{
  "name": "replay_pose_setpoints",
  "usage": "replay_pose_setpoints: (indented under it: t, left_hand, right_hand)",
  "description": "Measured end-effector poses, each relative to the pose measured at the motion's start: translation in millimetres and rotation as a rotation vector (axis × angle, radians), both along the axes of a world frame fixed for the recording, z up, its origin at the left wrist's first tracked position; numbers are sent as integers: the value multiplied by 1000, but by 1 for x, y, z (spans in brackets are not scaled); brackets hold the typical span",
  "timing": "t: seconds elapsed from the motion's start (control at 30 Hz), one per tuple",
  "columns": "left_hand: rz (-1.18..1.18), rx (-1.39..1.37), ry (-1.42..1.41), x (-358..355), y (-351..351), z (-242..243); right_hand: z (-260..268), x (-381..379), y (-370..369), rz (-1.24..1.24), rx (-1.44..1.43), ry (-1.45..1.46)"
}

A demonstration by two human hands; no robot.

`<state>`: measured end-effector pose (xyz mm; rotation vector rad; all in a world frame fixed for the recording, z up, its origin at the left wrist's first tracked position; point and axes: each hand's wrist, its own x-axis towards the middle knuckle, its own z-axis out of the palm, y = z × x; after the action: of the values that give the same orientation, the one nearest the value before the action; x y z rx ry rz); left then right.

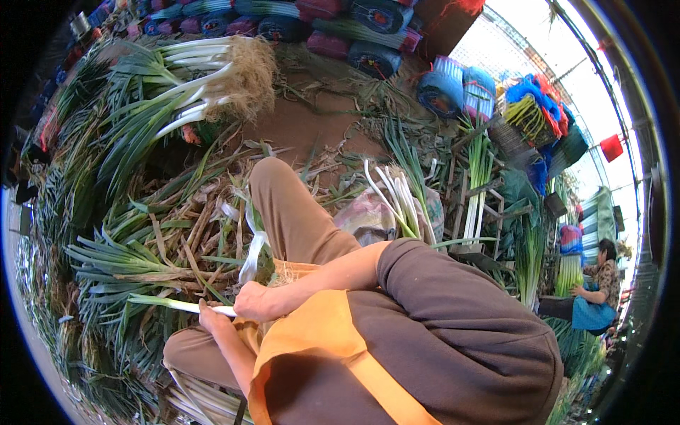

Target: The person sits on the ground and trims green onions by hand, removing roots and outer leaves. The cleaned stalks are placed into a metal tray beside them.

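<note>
A single leek or large green onion (178,305) lies across both my hands, its cut green end pointing left and its white shank toward my right hand. My left hand (211,317) grips the shank from below. At the white end my right hand (254,301) is closed in a fist, which hides the tip. Both hands are over my lap, in front of an orange apron (313,329). Just left of them, a fan of green leek leaves (125,260) rests on a heap of dry stripped leaves (196,223). A white strip (254,255) hangs beside my right hand.
Untrimmed leeks with roots (218,85) lie at upper left. Clean leeks (404,199) rest on a sack (366,212), near a wooden rack (462,212) holding more. Wrapped bundles (372,58) are stacked behind. A person (597,289) works at far right.
</note>
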<state>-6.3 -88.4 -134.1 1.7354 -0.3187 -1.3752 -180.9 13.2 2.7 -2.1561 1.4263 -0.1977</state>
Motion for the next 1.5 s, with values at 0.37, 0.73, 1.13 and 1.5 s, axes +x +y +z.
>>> replay_pose_setpoints:
  t: [0.37, 0.73, 1.13, 1.5]
  left_hand:
    - [194, -57, 301, -3, -5, 22]
    - [86, -750, 739, 74, -70, 145]
    - [-5, -708, 647, -38, -91, 168]
    - [-711, -362, 446, -96, -111, 114]
  right_hand:
    - [10, -46, 7, 37, 335, -363]
    - [44, -216, -1, -231, 393, -702]
    - [66, -131, -99, -48, -232, -297]
    - [60, -247, -210, -332, -471, -272]
